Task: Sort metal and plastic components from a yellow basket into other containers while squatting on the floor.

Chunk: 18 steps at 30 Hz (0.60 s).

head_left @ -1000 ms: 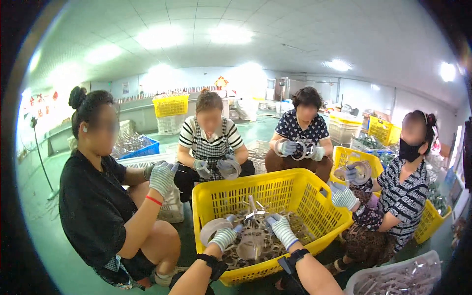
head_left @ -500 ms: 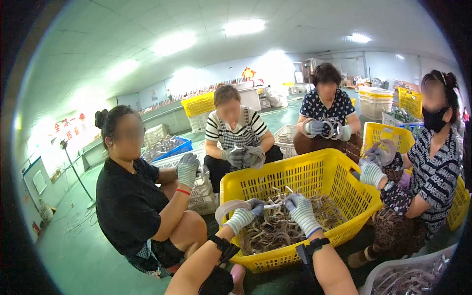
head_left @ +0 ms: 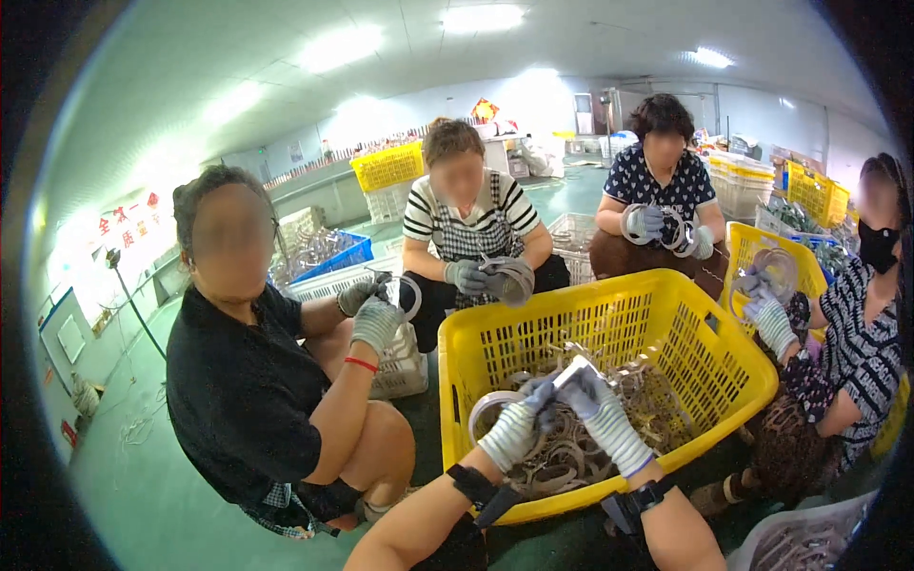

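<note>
My left hand (head_left: pixel 526 421), in a striped glove with grey fingers, is closed on a curved pale band (head_left: pixel 487 407) that bows out to its left. My right hand (head_left: pixel 598 407), gloved alike, pinches a shiny flat metal piece (head_left: pixel 571 371). The fingertips of both hands meet at this piece; whether it joins the band is hidden by the gloves. Both hands are over a yellow plastic crate (head_left: pixel 609 487) with slotted walls. Inside lie many tangled curved metal bands (head_left: pixel 562 466) and strips.
Co-workers sit around the crate: one in black (head_left: pixel 252 381) at left, two beyond it, one in a patterned top (head_left: pixel 857 362) at right, all handling bands. A pale crate of bands (head_left: pixel 809 538) stands at lower right. More crates, including a blue one (head_left: pixel 347 259), stand behind.
My hands have come together at the shiny piece; before, they were farther apart. The view has shifted, and the left co-worker now holds a band up in both hands.
</note>
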Tool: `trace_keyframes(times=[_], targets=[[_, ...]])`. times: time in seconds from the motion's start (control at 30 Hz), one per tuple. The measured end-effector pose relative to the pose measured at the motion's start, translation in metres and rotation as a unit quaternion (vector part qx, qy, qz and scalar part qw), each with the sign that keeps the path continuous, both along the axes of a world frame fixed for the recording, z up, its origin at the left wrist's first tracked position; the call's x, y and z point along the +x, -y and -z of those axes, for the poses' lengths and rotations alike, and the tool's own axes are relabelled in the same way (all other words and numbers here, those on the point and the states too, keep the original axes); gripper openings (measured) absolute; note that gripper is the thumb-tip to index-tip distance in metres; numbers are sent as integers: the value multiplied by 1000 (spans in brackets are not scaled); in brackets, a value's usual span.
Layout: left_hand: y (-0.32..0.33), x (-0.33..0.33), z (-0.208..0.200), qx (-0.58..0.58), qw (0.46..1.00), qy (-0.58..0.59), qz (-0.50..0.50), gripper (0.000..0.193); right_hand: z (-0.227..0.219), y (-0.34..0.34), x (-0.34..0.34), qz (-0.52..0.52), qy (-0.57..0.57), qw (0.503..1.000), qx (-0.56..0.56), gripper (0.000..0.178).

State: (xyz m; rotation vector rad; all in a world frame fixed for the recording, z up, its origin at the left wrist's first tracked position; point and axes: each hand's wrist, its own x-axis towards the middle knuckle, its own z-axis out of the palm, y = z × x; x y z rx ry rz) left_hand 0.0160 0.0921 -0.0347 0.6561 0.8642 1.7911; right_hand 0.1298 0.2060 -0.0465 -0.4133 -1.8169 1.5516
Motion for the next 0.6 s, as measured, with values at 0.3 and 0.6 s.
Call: trace_keyframes(times=[0.3, 0.6], targets=[[16, -11, -18, -106, 949, -261, -139, 38, -7, -11, -7, 49, -93, 994, -1, 24], [49, -16, -46, -4, 963, -222, -150, 34, -3, -2, -12, 73, 59, 979, 183, 16]])
